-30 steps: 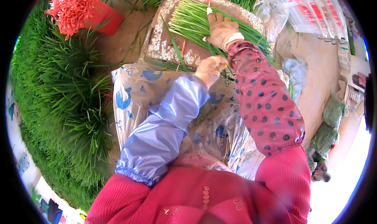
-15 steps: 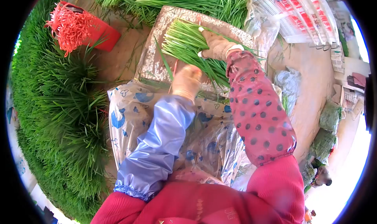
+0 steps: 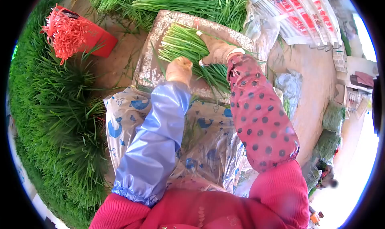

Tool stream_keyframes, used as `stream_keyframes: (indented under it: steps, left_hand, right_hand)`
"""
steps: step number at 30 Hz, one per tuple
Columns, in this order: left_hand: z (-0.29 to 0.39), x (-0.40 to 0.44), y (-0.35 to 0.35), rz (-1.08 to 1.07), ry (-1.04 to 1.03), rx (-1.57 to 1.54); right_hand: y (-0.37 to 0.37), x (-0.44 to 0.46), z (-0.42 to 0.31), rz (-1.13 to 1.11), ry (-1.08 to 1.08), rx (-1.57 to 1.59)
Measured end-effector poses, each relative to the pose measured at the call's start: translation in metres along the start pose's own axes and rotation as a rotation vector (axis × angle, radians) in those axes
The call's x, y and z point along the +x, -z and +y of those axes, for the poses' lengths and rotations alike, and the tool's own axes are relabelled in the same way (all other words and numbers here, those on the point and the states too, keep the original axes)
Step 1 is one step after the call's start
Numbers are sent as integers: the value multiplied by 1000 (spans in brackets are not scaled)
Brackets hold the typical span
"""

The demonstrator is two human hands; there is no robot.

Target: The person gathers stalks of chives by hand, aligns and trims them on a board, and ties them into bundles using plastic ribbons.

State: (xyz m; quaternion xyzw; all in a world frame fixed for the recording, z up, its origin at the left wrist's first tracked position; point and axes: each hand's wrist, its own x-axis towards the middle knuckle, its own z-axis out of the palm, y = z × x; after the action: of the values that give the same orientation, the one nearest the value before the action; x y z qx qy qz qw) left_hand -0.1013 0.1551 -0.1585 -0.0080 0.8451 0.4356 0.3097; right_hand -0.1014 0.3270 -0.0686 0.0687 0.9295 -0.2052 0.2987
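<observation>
A bunch of green chives [image 3: 182,42] lies on a patterned board [image 3: 146,66] in front of me, its pale ends toward the upper left. My right hand [image 3: 217,48], in a tan glove with white-tipped fingers, presses over the bunch, thumb on the near side and fingers on the far side. Close against the near edge of the bunch, my left hand [image 3: 179,70] is closed in a fist; what it holds, if anything, is hidden. Loose green leaves trail toward my lap below the right hand.
A red container [image 3: 100,40] stuffed with red strips [image 3: 66,34] stands at the upper left. Piled chives [image 3: 60,120] line the left side and more chives [image 3: 176,4] lie behind the board. A white basket [image 3: 294,16] stands upper right. Printed plastic sheeting [image 3: 212,136] covers my lap.
My left hand has moved forward and slightly left along the near side of the chives. The right hand stays on the bunch. The whole view has shifted a little.
</observation>
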Motion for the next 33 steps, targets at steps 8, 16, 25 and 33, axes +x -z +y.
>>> stream_keyframes:
  steps: [8, 16, 25, 33]
  left_hand:
    - [7, -71, -23, -913, -377, 721]
    - [-13, -5, -21, 286, -216, -271]
    - [-56, 65, -49, 98, -436, -526]
    - [-11, 28, -28, 69, 178, -387]
  right_hand:
    - [-8, 0, 4, 74, 5, 16]
    - [-13, 2, -1, 60, -21, -25]
    - [-22, -2, -6, 194, -38, -5]
    - [-19, -13, -23, 103, -192, -79]
